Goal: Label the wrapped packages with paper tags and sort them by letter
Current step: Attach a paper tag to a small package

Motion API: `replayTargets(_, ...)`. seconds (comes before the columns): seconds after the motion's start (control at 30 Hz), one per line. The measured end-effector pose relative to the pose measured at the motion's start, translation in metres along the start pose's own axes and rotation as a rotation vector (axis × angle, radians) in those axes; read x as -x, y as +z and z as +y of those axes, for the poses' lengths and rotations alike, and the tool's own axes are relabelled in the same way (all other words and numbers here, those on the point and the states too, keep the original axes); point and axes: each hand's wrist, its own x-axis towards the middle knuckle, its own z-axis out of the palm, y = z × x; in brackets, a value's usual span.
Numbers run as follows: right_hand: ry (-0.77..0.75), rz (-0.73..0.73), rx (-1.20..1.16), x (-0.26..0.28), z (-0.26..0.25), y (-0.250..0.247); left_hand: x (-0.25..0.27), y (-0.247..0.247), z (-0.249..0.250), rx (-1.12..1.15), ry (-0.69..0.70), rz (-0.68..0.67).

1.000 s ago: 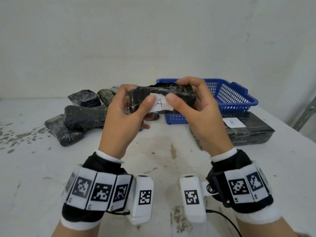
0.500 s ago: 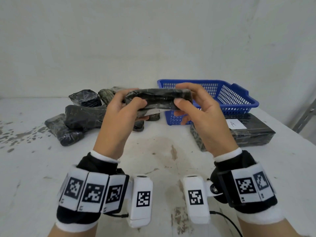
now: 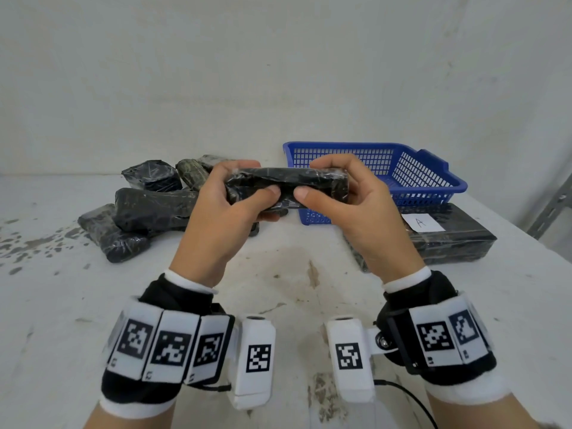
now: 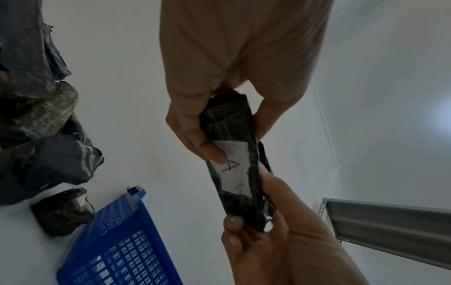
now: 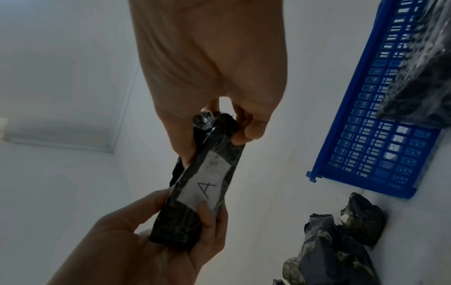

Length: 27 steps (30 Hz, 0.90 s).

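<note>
Both hands grip tagged package.

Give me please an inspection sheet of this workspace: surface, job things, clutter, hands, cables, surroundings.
Surface: white table, stained and chipped, dark flecks at the left edge.
Job's things: held package with a paper tag marked A facing down; long package with an A tag by the blue basket; pile of untagged packages at the left.
Clutter: nothing seen.
Hands: left hand and right hand each grip one end of the held package, above the table.
Cables: black cable from the right wrist camera.
Surroundings: white wall; grey metal shelf frame at the right.
</note>
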Motion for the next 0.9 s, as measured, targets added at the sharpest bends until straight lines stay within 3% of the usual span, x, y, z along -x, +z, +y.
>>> replayTargets(0.3,-0.017,0.037,-0.002,-0.001,0.001,0.0,0.004,0.0,0.003,-0.067,-0.09,-0.105)
replayTargets(0.57,0.02,-0.1,-0.307,-0.002,0.0,0.004,0.003,-0.004,0.008,0.109,0.047,-0.078)
replayTargets(0.67,0.021,-0.02,-0.204,-0.002,-0.003,0.001,0.003,-0.007,0.008,0.101,0.056,-0.11)
replayTargets(0.9,-0.002,-0.005,-0.111,-0.001,-0.004,-0.002,0.003,-0.006,0.008,0.119,0.066,-0.066)
